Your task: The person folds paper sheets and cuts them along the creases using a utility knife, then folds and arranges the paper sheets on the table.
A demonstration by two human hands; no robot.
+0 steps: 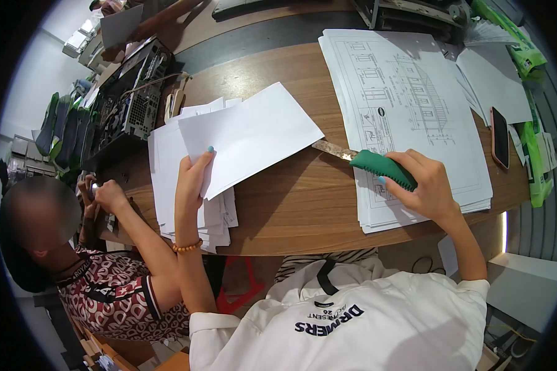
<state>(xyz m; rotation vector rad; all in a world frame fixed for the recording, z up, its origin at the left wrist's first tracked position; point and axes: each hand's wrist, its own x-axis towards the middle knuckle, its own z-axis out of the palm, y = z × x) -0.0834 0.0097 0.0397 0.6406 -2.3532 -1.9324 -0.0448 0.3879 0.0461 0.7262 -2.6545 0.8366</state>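
My left hand (194, 176) pinches a white paper sheet (254, 133) by its near edge, thumb on top. The sheet looks folded and is held over a stack of loose white papers (163, 185). In my right hand (424, 185) is a knife (377, 166) with a ridged green handle and a stained, worn blade. Its blade points left, and the tip meets the right corner of the sheet in this view. Below the knife and my right hand lies a thick stack of printed drawings (408, 93), with building plans on the top page.
An opened computer case (127, 99) stands at the table's left. Beside me at the left sits a person (117, 284) with both hands at the table edge. A phone (500, 137) lies near the right edge, by more papers (492, 80) and green packaging (535, 161).
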